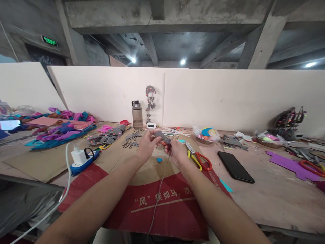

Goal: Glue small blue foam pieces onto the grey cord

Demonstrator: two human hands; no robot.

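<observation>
Pinching the left end of a small grey piece [161,136], the left hand [148,146] holds it between thumb and fingers above the cardboard sheet [162,223]; the right hand [177,151] has its fingers curled close at the piece's other end, though its exact grip is too small to tell. The piece looks flat, dark and matt, its outline partly covered by fingers. A thin grey cord [160,189] trails from near the right hand down across the sheet's red, printed part. Just below the hands lies a blue scrap [159,160]. Right of them rest scissors [206,162], with red and yellow handles showing. Beyond, a shallow bowl [205,141] holds clear plastic wrapping and a blue-and-yellow crescent [207,131]. Farther right, another bowl [269,143] contains plastic with pale green and pink bits. Behind the hands stands a translucent, dark-lidded bottle [137,117], upright, with what looks like liquid in its lower part, beside a white clock [151,125]. A black phone [236,166] lies to the right.
</observation>
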